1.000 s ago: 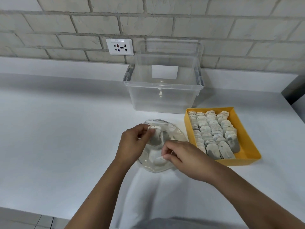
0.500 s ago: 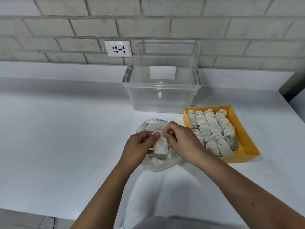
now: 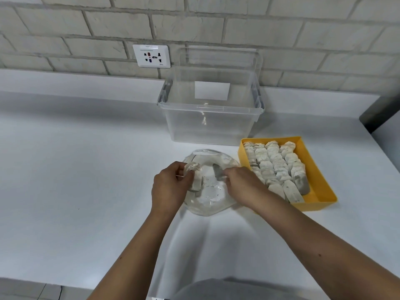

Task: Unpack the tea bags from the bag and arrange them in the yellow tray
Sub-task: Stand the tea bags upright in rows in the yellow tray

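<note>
Left hand (image 3: 171,188), right hand (image 3: 240,184) each pinch a tea bag (image 3: 196,181) left of yellow tray (image 3: 320,192).
Likely light, limp, tearable; hold top edge.

Bright, even light, likely from overhead. Soft grey shadows on white counter (image 3: 65,169). Faint glare on clear bin (image 3: 213,126). Brick wall (image 3: 259,29) bows toward edges. Fine detail slightly soft.

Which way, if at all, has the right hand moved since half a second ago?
Yes: the right hand has shifted slightly right, toward the yellow tray, apart from the left hand, which it met over the bag then.
</note>
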`<action>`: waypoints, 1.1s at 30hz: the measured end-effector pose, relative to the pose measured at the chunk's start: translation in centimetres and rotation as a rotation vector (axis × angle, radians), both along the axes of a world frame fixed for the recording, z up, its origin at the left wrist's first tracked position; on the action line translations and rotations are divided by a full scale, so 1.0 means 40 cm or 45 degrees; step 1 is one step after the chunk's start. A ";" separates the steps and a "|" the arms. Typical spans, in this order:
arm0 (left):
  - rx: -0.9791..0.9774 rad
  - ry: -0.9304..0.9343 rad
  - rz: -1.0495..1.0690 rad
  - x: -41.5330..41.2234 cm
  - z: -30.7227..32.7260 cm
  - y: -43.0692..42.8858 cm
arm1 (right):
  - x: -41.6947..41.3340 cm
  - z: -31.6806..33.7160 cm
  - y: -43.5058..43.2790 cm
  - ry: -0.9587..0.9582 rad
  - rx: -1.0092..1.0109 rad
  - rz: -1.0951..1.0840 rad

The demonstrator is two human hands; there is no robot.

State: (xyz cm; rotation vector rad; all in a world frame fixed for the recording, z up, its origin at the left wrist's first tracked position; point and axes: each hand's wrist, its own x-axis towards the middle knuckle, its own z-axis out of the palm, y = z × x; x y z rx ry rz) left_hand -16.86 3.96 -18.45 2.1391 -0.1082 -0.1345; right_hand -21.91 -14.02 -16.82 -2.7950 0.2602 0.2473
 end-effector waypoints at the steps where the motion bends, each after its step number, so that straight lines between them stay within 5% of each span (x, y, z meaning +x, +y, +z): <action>1: -0.005 0.006 0.003 -0.001 -0.003 0.001 | 0.003 -0.014 0.012 0.047 -0.042 0.006; 7: -0.025 0.005 0.005 0.001 -0.007 0.001 | 0.027 -0.080 0.042 -0.017 -0.292 -0.016; 20: -0.178 0.092 0.016 0.006 0.010 -0.008 | 0.004 -0.075 0.031 -0.174 -0.144 0.072; 25: -0.238 0.104 0.001 0.004 0.019 -0.004 | -0.034 -0.023 0.023 -0.517 0.016 -0.019; 28: -0.293 0.119 -0.023 -0.002 0.029 -0.015 | -0.057 0.012 -0.010 -0.440 0.174 -0.074; 33: -0.385 0.130 -0.093 -0.027 0.055 -0.069 | -0.104 0.065 -0.098 -0.384 0.789 -0.331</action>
